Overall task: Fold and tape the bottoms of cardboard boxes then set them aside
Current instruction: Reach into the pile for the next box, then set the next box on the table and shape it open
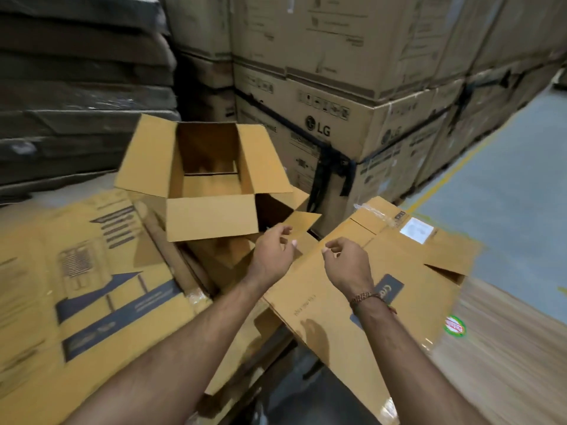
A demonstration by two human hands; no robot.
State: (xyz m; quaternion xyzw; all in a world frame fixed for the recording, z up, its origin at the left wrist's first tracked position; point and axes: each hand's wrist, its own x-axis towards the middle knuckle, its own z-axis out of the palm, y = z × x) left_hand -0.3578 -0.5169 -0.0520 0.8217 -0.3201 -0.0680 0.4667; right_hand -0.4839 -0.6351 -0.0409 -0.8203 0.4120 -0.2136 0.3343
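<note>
Open corrugated box [211, 185], 4 flaps splayed, sits far centre atop flattened cardboard [352, 302]. Left hand [273, 250] and right hand [348, 262] hover near it, fingers loosely curled, holding nothing

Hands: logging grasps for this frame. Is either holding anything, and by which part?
Nothing: left hand and right hand hover empty over the flattened box.

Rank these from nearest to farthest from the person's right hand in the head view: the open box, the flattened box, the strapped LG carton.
1. Flattened box, directly under the right hand.
2. Open box, ahead and to the left.
3. LG carton, stacked behind.
</note>
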